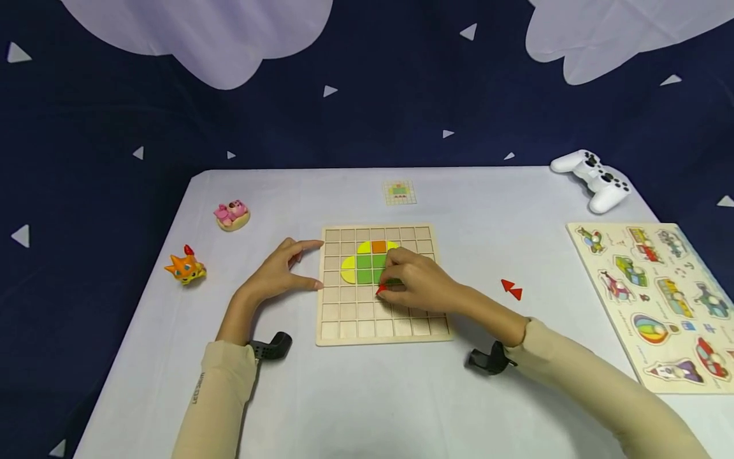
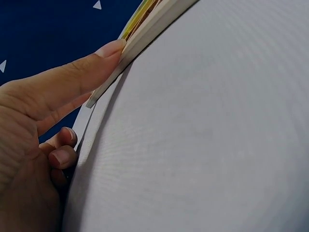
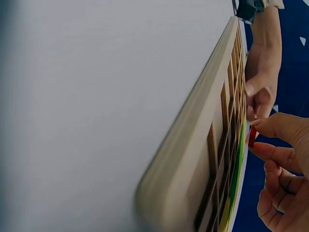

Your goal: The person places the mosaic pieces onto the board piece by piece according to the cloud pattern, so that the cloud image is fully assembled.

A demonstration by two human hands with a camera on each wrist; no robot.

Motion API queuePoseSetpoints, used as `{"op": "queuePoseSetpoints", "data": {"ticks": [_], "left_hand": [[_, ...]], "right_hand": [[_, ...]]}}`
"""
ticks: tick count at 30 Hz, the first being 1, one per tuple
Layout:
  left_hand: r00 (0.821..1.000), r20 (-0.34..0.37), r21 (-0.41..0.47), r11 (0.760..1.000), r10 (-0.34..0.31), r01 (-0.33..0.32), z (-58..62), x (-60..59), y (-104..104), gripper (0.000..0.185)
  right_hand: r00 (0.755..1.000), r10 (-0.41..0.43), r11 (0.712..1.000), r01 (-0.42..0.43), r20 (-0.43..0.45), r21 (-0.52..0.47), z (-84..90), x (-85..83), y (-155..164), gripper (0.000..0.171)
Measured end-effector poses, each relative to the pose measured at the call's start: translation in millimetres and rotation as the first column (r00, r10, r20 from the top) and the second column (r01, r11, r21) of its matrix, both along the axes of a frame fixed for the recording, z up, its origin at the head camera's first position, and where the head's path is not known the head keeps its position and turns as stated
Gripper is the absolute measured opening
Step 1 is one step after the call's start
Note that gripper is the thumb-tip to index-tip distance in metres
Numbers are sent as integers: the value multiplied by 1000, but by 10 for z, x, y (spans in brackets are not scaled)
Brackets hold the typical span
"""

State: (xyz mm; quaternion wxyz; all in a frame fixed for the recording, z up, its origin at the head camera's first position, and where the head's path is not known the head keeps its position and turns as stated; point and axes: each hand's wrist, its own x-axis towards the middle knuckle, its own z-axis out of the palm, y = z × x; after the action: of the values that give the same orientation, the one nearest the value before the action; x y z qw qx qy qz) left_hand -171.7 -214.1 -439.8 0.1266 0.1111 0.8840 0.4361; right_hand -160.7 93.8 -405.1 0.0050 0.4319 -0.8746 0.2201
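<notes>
A wooden grid board (image 1: 378,325) lies in the middle of the table, with yellow, green and orange tiles (image 1: 367,262) set in its upper cells. My right hand (image 1: 415,284) is over the board and pinches a small red piece (image 1: 381,290) just below the green tiles; the same red piece (image 3: 252,136) shows between thumb and finger in the right wrist view. My left hand (image 1: 283,271) rests on the table with straight fingers (image 2: 82,72) pressed against the board's left edge (image 2: 140,43).
Two red triangles (image 1: 511,289) lie right of the board. A small pattern card (image 1: 399,192) sits behind it. A pink toy (image 1: 232,213) and an orange toy (image 1: 185,267) are at the left, a white game controller (image 1: 596,179) and a peg puzzle (image 1: 659,296) at the right.
</notes>
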Motion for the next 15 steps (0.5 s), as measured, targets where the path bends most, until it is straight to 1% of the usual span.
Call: {"op": "queuePoseSetpoints", "data": {"ticks": [8,11,15], "left_hand": [[1000,-5,5,1000,-4,4,-8,2,3,84],[1000,-8,7,1000,-3,3,-10,1,2,83],[1000,-11,6,1000,-2,2,-10,-2,-1,83]], "right_hand": [[997,54,996,-49,-57,80,-40,4,-246,14],[996,53,996,-48,-73,73,-59,11,-290,14],[999,31,999,-30,-36,35,-88,31,-305,16]]}}
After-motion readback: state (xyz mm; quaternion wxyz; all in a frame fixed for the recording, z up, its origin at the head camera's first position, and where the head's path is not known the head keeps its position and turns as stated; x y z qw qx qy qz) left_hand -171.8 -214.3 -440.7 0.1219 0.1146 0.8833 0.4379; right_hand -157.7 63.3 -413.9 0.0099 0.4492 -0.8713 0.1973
